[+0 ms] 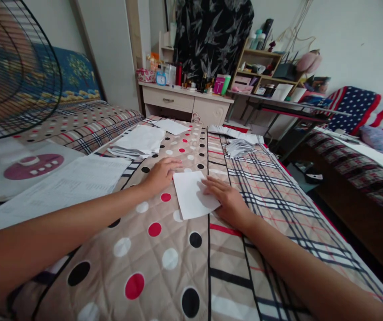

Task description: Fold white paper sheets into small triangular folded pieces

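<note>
A small white sheet of paper (193, 198), squarish and blank on top, lies on the dotted and plaid bedspread (191, 249). My right hand (229, 200) rests at the sheet's right edge, its fingers stretched over the paper. At the upper left of the sheet is my left hand (160, 176), palm down with fingers extended, its fingertips just beside the paper's corner. Neither hand grips anything. Whether the sheet is a single layer or folded I cannot tell.
Stacked white papers (141, 140) lie ahead on the left, near a loose sheet (171, 126). A printed sheet (77, 183) spreads at left beside a fan (14, 71). Small folded papers (240, 147) sit ahead right. A dresser (184, 103) stands beyond the bed.
</note>
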{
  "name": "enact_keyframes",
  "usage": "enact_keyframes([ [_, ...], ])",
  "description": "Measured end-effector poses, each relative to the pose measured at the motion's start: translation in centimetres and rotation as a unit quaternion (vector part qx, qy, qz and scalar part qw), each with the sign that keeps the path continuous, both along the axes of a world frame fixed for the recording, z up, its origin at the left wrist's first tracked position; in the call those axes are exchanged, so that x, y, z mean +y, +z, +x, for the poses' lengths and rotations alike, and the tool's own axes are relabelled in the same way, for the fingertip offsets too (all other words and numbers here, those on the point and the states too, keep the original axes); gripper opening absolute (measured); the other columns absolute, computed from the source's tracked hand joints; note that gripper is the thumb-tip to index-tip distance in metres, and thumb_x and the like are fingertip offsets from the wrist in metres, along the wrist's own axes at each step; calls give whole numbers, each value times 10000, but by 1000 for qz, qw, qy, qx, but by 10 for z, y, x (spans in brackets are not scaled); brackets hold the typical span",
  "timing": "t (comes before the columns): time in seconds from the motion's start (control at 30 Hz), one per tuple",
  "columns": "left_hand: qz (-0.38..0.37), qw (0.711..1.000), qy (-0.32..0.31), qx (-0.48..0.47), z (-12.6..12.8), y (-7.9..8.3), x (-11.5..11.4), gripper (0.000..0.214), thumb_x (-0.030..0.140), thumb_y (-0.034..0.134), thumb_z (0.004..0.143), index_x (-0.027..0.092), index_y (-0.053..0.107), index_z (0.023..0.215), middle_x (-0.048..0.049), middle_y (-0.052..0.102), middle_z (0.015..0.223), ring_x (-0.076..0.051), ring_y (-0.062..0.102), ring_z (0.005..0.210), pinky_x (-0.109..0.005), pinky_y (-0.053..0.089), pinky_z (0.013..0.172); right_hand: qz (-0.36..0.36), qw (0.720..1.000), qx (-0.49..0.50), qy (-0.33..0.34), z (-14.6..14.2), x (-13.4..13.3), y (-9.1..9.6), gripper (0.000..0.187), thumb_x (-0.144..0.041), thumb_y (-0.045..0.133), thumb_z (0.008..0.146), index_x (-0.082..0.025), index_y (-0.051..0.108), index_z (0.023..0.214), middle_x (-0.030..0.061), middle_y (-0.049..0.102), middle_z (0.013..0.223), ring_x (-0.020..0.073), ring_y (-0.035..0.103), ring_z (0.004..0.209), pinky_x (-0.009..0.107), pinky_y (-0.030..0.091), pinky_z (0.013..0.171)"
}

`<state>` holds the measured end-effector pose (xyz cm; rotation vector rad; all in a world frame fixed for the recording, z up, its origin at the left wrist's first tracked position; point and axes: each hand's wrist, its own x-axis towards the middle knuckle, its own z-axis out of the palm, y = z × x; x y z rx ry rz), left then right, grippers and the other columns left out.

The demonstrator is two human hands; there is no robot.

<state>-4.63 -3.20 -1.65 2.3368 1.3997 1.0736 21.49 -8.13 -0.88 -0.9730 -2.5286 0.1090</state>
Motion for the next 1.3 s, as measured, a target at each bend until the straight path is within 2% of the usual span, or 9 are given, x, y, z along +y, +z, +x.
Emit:
enact_keyframes([
  [0.17, 15, 986, -155, 66, 1, 6, -20, 419, 24, 416, 845, 194, 707, 1094, -83, 643, 1201, -190, 579, 1156, -379, 448, 1045, 54, 995, -75, 46, 3, -17, 11, 343, -55, 480, 837, -158, 650, 1117, 110, 693, 1218, 253, 629, 1165, 512, 407, 1070],
  [0.27, -38, 955, -269, 118, -4, 16, -37, 578, -38, 404, 778, 227, 630, 1239, -79, 609, 1297, -182, 579, 1180, -354, 459, 1027, 72, 995, -65, 25, 2, -25, 15, 273, -90, 481, 873, -152, 677, 1051, 121, 740, 1079, 245, 689, 1009, 452, 481, 982],
  [0.37, -97, 931, -318, 150, -13, 26, -45, 617, 43, 514, 798, 282, 526, 1367, -72, 530, 1418, -209, 521, 1274, -377, 401, 1093, 9, 1000, 0, 5, 3, -27, 12, 284, -60, 531, 814, -176, 698, 1012, 89, 751, 1006, 220, 693, 929, 361, 532, 870],
  [0.57, -163, 936, -300, 91, -7, 25, -26, 447, 315, 725, 771, 259, 657, 1209, -77, 640, 1272, -231, 600, 1144, -361, 442, 1019, -167, 966, 180, -77, 5, -10, 7, 132, -202, 568, 895, -211, 697, 871, 27, 721, 895, 166, 652, 850, 291, 509, 782],
  [0.67, -216, 952, -214, 31, 10, 20, -10, 233, 367, 656, 819, 188, 742, 941, -60, 724, 983, -195, 666, 871, -297, 513, 803, -196, 949, 191, -157, 2, 3, 9, 236, -247, 596, 873, -189, 581, 645, -12, 602, 650, 134, 557, 629, 254, 440, 589],
  [0.77, -283, 950, -131, -22, 24, 15, 5, 282, 408, 602, 841, 164, 745, 840, -38, 717, 785, -173, 645, 693, -258, 485, 622, -177, 940, 190, -220, -1, 12, 9, 303, -236, 666, 800, -190, 495, 554, -17, 532, 622, 125, 506, 589, 256, 400, 548],
  [0.97, -325, 941, -86, -41, 34, 12, 21, 267, 426, 700, 740, 164, 745, 756, -10, 686, 680, -138, 569, 577, -217, 375, 492, -126, 943, 189, -245, -2, 16, -1, 142, -205, 660, 779, -188, 609, 647, 72, 632, 900, 171, 598, 760, 286, 476, 621],
  [1.13, -329, 937, -75, -93, 33, 5, 19, 255, 394, 714, 723, 161, 748, 820, -15, 695, 728, -139, 581, 612, -218, 411, 528, -169, 918, 227, -277, -1, 20, -2, 177, -352, 668, 804, -187, 633, 857, 44, 654, 770, 154, 585, 602, 265, 443, 510],
  [1.3, -328, 922, -100, -178, 31, -1, 14, 238, 371, 745, 687, 148, 723, 766, -31, 710, 784, -152, 624, 686, -241, 487, 616, -287, 868, 308, -265, 1, 22, -2, 234, -419, 671, 795, -200, 589, 811, -21, 587, 591, 133, 525, 478, 240, 369, 427],
])
